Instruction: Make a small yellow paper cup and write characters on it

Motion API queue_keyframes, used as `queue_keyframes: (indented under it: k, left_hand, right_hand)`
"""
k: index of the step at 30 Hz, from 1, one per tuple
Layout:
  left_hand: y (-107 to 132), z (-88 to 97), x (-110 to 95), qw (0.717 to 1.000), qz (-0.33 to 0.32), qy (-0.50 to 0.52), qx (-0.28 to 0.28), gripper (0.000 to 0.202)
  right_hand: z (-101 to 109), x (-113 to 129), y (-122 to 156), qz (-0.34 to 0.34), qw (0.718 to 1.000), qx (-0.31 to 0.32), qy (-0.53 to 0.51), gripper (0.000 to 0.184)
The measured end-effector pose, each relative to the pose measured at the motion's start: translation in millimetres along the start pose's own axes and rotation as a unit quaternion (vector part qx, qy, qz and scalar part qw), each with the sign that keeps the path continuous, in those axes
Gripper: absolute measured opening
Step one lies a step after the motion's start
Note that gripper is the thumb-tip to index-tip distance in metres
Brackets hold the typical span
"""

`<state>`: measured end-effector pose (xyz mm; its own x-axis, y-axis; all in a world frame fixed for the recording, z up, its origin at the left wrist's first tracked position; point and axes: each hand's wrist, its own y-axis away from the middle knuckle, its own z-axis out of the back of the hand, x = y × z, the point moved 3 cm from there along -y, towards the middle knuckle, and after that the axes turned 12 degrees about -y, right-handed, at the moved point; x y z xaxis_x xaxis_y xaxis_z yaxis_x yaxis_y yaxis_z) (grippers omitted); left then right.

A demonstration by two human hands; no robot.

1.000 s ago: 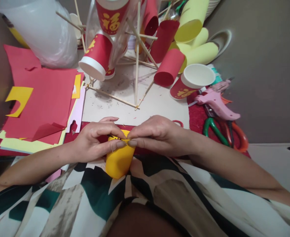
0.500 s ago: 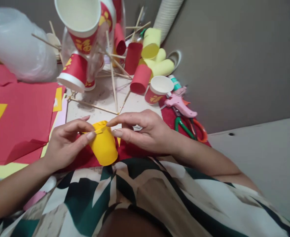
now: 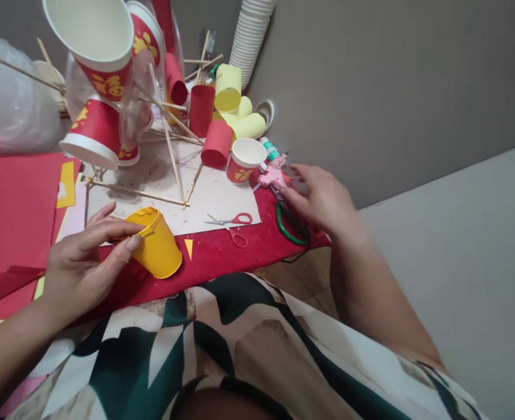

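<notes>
My left hand (image 3: 82,259) pinches the rim of a yellow paper-covered cup (image 3: 156,245) lying tilted on the red cloth (image 3: 222,256). My right hand (image 3: 321,198) is out to the right with fingers spread, its fingertips at the pink glue gun (image 3: 272,175) and over the green-handled scissors (image 3: 290,224). It holds nothing that I can see. Small red-handled scissors (image 3: 233,221) lie between my hands on the white sheet (image 3: 213,195).
A frame of wooden sticks (image 3: 170,140) carries red printed paper cups (image 3: 97,134) at the back left. Red and yellow paper tubes (image 3: 216,143) and an upright cup (image 3: 244,160) stand behind. Red paper sheets (image 3: 14,210) lie left; a cup stack (image 3: 251,35) leans on the wall.
My right hand let go of the yellow cup and reached right to the glue gun. My left hand kept the cup. My view swung to the right.
</notes>
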<state>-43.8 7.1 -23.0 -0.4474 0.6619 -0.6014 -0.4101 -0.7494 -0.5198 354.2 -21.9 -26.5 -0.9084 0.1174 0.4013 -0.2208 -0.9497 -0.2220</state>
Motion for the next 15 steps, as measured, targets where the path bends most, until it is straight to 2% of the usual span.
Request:
queue_keyframes:
  k: [2,6,7,12,13,15]
  left_hand:
    - [1,0.4,4,1.000,0.026,0.006,0.000,0.013]
    - [0,3.3,10,0.995,0.101,0.009,0.004,0.011]
    - [-1,4.0,10,0.994,0.104,0.016,0.006,0.013]
    - [-7,3.6,6,0.990,0.125,0.049,0.046,0.017]
    - [-7,3.3,4,0.988,0.133,0.052,0.053,0.016]
    - [-7,2.6,2,0.985,0.148,0.057,0.065,0.014]
  right_hand:
    - [-14,-11,-10,0.001,0.997,0.041,0.064,0.057]
    - [-26,-21,-19,0.006,0.997,0.051,0.058,0.059]
    - [-27,-23,-19,0.011,0.998,0.047,0.050,0.059]
    - [-21,-32,-11,0.025,0.999,-0.023,0.021,0.056]
    - [-17,-32,-7,0.023,0.998,-0.051,0.013,0.056]
    - [-3,-33,5,0.016,0.985,-0.170,-0.032,0.055]
